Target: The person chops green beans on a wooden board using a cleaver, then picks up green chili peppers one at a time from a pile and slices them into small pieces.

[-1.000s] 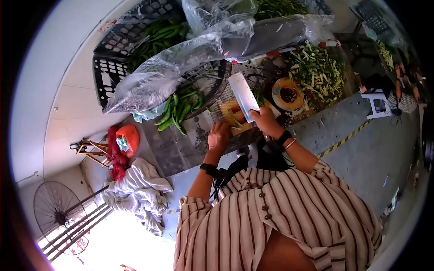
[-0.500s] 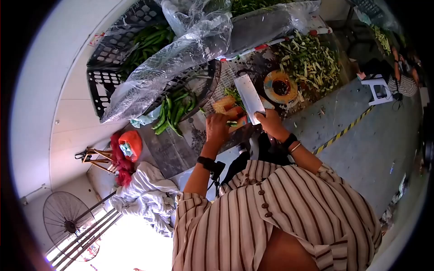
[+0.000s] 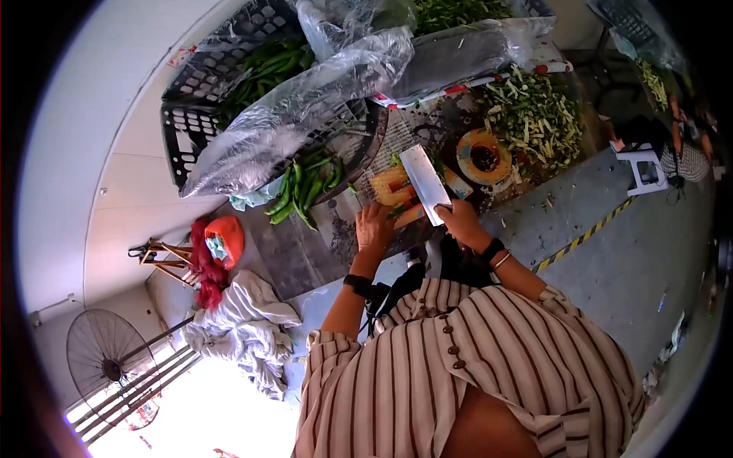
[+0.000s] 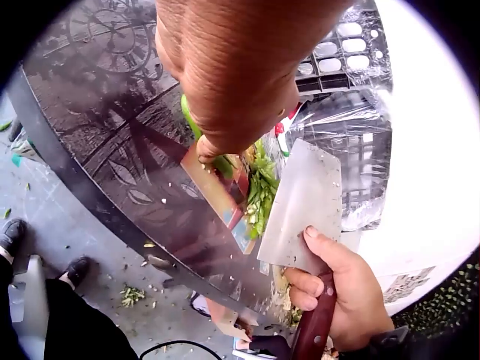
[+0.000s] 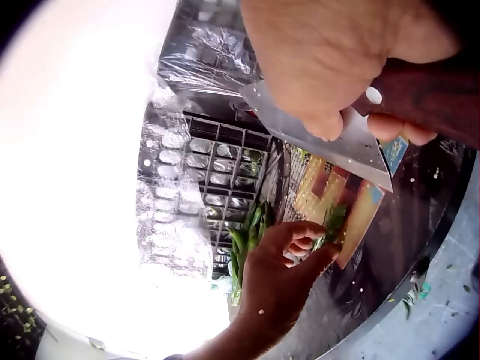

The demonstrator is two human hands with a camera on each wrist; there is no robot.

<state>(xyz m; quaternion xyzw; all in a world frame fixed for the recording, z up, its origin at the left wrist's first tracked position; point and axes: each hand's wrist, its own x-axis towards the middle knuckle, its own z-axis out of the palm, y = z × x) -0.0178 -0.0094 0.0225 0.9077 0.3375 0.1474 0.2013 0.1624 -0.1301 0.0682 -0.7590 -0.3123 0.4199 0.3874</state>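
My right hand [image 3: 463, 223] grips a cleaver [image 3: 424, 183] by its dark red wooden handle [image 4: 315, 319]. The broad blade stands close over the patterned table, right of my left hand [image 3: 372, 227]. Between thumb and fingers, that left hand pinches green pepper [image 5: 335, 223] against an orange printed patch of the tabletop. Cut green pepper bits [image 4: 261, 191] lie between those fingers and the blade in the left wrist view. A pile of whole green peppers [image 3: 304, 187] sits on the table beyond my left hand.
Black plastic crates [image 3: 177, 141] with clear plastic sheeting [image 3: 305, 107] line the table's far side, holding more green peppers [image 3: 271, 72]. Chopped pepper [image 3: 538, 122] is heaped at far right. A white stool [image 3: 644, 169] and another person stand beyond. Left are a red bag [image 3: 229, 238] and a fan [image 3: 113, 366].
The left hand's fingers, bunched half a second ago, now reach further out over the pepper. The right hand keeps its grip on the cleaver. The head view has shifted slightly.
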